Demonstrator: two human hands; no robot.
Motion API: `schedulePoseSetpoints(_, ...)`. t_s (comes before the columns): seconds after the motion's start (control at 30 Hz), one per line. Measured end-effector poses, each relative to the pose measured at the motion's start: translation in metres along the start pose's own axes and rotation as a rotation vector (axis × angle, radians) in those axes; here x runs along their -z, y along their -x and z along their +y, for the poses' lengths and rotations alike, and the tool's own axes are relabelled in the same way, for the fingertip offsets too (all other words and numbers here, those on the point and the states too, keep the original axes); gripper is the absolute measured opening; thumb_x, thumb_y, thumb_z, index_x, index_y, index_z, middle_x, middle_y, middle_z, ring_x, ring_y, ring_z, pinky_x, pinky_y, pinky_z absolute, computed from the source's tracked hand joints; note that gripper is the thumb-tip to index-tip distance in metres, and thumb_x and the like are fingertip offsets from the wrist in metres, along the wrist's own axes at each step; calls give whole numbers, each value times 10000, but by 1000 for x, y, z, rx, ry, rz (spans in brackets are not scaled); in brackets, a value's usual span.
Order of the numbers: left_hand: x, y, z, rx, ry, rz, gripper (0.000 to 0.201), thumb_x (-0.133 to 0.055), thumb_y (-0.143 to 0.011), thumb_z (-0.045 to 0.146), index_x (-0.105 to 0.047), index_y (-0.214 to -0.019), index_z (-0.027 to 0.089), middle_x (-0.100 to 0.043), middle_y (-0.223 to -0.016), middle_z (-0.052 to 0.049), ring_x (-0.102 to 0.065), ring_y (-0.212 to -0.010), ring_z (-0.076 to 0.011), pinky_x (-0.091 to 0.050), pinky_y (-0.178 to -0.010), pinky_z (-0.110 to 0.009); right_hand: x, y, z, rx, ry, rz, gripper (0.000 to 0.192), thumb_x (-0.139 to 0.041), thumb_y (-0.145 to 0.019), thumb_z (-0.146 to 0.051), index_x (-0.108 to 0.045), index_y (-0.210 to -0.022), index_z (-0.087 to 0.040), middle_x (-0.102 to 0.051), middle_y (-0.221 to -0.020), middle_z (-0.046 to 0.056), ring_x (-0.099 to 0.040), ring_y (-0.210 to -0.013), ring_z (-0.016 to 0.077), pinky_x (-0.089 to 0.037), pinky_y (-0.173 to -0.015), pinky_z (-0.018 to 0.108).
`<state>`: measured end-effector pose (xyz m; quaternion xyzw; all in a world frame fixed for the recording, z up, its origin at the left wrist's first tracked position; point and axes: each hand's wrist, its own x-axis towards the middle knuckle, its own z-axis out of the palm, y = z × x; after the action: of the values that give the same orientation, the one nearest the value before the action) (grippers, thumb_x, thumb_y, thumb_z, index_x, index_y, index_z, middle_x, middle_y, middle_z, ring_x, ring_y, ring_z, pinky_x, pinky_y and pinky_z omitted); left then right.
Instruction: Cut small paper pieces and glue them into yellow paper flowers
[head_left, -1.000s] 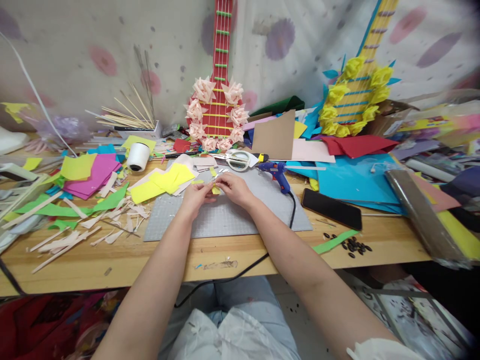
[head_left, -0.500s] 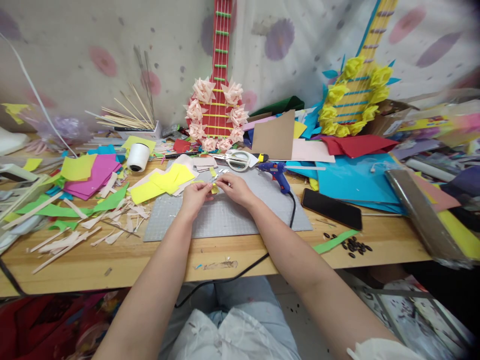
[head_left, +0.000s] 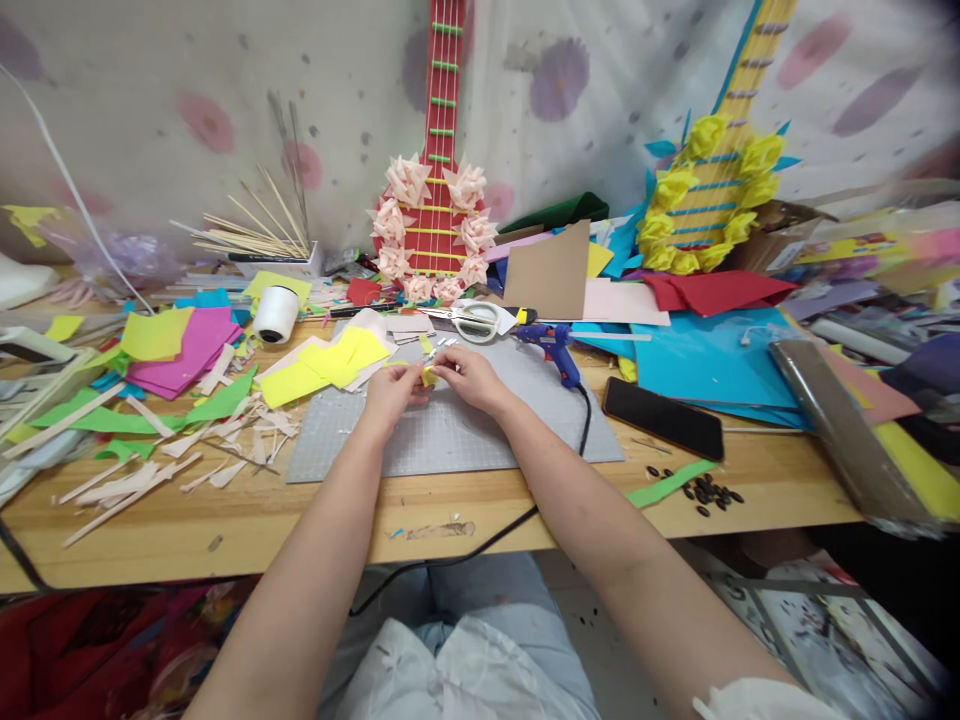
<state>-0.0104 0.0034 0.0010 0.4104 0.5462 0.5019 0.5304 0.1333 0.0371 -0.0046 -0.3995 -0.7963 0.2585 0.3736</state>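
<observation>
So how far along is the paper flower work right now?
Done: the red guitar and the yellow guitar each carry a ring of paper flowers. In hand: left hand and right hand pinch a small yellow paper piece over the grey mat. Left: yellow sheets lie unfolded.

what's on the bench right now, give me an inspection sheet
surface: wooden table with a grey cutting mat
job's things: small yellow paper piece pinched between both hands over the mat
clutter: yellow sheets, pink sheets, scissors, glue gun, phone, thread spool, paper strips
grippers: left hand and right hand both closed on the paper
cables: black cord from the glue gun, over the table edge
surroundings: two paper guitars against a flowered cloth
</observation>
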Motion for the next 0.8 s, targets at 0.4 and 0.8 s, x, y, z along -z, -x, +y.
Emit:
schedulePoseSetpoints(0.4,1,-6,-6,-63,-58,1,284,-656,-627,383,-624,-700,111,-636,-649,-37,-628,-599,-166,-506,-507,-258,-3,0,2,13,31,32,130,-495,-816,-234,-582,-746,-170,-558,-749,13,-497,-726,119,-375,-674,245)
schedulePoseSetpoints(0.8,2,-6,-8,-113,-95,-4,329,-653,-611,437,-623,-680,117,-623,-616,-33,-621,-599,-166,-513,-504,-260,-1,2,-1,125,135,81,85,-567,-789,-240,-637,-816,-199,-609,-847,32,-521,-868,150,-390,-809,291)
